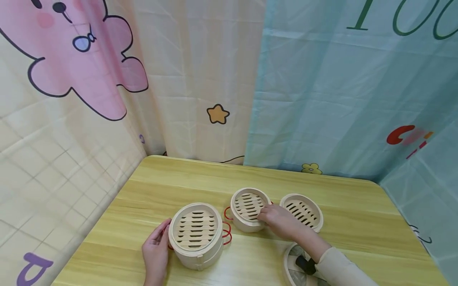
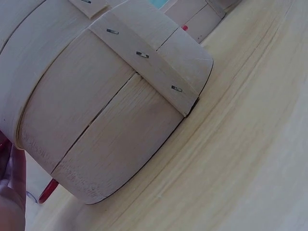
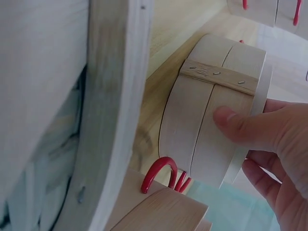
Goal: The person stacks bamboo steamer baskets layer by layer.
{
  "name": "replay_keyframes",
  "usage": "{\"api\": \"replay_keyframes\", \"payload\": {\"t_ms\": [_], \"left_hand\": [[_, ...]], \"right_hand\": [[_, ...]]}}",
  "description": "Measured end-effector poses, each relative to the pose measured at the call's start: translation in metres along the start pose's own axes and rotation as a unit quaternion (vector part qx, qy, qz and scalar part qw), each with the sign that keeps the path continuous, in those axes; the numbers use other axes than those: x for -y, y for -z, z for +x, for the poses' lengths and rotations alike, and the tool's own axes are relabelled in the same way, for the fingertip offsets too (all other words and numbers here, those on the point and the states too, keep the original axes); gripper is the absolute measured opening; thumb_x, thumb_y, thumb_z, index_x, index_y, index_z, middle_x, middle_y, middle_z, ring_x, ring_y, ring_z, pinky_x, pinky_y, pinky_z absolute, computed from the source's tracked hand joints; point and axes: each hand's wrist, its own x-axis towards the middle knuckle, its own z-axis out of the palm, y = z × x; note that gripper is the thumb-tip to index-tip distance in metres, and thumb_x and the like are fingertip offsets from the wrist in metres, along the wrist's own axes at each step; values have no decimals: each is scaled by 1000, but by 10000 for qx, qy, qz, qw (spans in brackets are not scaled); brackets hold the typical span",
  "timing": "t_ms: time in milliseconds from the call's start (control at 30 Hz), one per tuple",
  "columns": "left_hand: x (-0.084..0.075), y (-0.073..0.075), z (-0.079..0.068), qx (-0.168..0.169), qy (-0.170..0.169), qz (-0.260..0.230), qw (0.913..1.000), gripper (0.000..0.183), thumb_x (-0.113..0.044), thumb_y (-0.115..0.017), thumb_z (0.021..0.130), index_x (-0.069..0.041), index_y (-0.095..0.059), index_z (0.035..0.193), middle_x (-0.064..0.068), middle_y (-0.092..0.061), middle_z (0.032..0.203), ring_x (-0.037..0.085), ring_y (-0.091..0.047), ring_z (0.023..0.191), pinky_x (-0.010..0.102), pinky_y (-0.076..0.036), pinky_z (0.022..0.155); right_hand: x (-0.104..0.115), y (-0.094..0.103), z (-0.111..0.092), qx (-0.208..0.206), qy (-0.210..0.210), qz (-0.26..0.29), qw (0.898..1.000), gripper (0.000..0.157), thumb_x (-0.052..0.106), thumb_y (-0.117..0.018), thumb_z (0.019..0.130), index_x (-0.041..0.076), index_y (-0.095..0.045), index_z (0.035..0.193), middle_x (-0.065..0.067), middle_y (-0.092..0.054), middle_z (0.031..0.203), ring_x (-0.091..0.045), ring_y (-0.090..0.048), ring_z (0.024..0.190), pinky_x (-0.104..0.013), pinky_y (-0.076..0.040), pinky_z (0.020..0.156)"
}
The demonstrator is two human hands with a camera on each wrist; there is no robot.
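A larger bamboo steamer, stacked in tiers with a slatted top and red side handles, stands at the front left. My left hand holds it at its left side, where a red handle partly shows between thumb and fingers. In the left wrist view only part of that left hand shows beside the steamer wall. Farther back, a small bamboo steamer basket sits on the table. My right hand pinches its right rim; in the right wrist view the thumb presses its outer wall.
Right of the small basket lies another slatted steamer basket. A round steamer piece with a dark object on it is partly under the right forearm. Curtains hang behind the wooden table.
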Motion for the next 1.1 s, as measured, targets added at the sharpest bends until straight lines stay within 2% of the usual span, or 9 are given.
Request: {"api": "replay_keyframes", "payload": {"t_ms": [167,367,633,933,1000,1100], "left_hand": [[1,0,0,-22,-77,-35,10000,22,7,-58,86,19,-58,105,-3,-69,92,5,-62,91,16,-49,74],[1,1,0,-8,6,-28,10000,23,6,-58,87,19,-57,106,-3,-69,93,5,-62,91,17,-49,74],[-1,1,-1,-11,-10,39,10000,24,5,-58,87,19,-56,107,-3,-68,93,5,-62,91,16,-48,75],[1,1,0,-6,6,59,10000,23,5,-58,87,18,-58,106,-3,-68,93,5,-62,89,15,-50,66],[1,1,0,1,9,39,10000,23,5,-58,87,17,-58,106,-3,-69,92,5,-62,88,15,-50,63],[1,0,-1,13,-15,11,10000,22,5,-58,87,17,-58,106,-3,-69,92,5,-62,88,15,-50,65]], "right_hand": [[-1,-2,-1,-165,148,-65,9997,16,-3,-66,76,13,-64,78,4,-59,77,-13,-55,73,-28,-47,65],[-3,-5,-3,-416,325,-118,9985,15,-3,-66,75,12,-64,79,3,-59,77,-13,-55,73,-27,-48,65],[-1,-4,-2,-489,377,-174,9979,19,-6,-64,72,10,-65,82,1,-61,81,-15,-56,77,-29,-48,69],[-2,20,2,-814,369,-32,9960,29,-12,-58,67,6,-63,88,-2,-60,84,-18,-56,80,-33,-49,73],[-2,28,6,-823,417,-35,9957,26,-11,-60,71,5,-63,90,-2,-60,86,-18,-56,82,-33,-48,75],[-2,41,14,-893,521,-88,9946,21,-6,-66,75,4,-63,92,-4,-60,88,-19,-56,83,-34,-48,77]]}}
